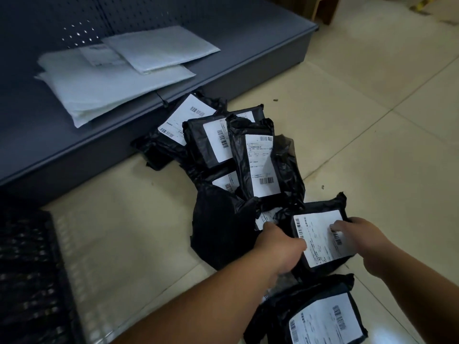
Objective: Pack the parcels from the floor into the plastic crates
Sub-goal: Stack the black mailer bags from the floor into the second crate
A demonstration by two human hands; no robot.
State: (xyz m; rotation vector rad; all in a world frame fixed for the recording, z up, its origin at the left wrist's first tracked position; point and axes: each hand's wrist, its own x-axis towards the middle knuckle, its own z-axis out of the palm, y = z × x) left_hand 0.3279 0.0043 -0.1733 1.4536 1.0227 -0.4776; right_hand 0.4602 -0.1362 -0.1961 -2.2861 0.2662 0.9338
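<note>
Several black plastic parcels with white shipping labels lie heaped on the tiled floor (360, 125). Both hands hold one black parcel (320, 234) with its label up: my left hand (283, 247) grips its left edge and my right hand (360, 237) presses on its right side over the label. Past it, a tall labelled parcel (258, 165) leans on the heap. A plain black parcel (221, 229) lies left of my left hand. Another labelled parcel (320, 321) lies near the bottom edge. A dark plastic crate (27, 276) with a lattice wall stands at the lower left.
A low dark grey metal shelf (223, 68) runs across the top left, with white padded envelopes (111, 78) stacked on it. More black parcels (178, 125) lean against its front edge. A wooden piece (325, 8) stands at the top right.
</note>
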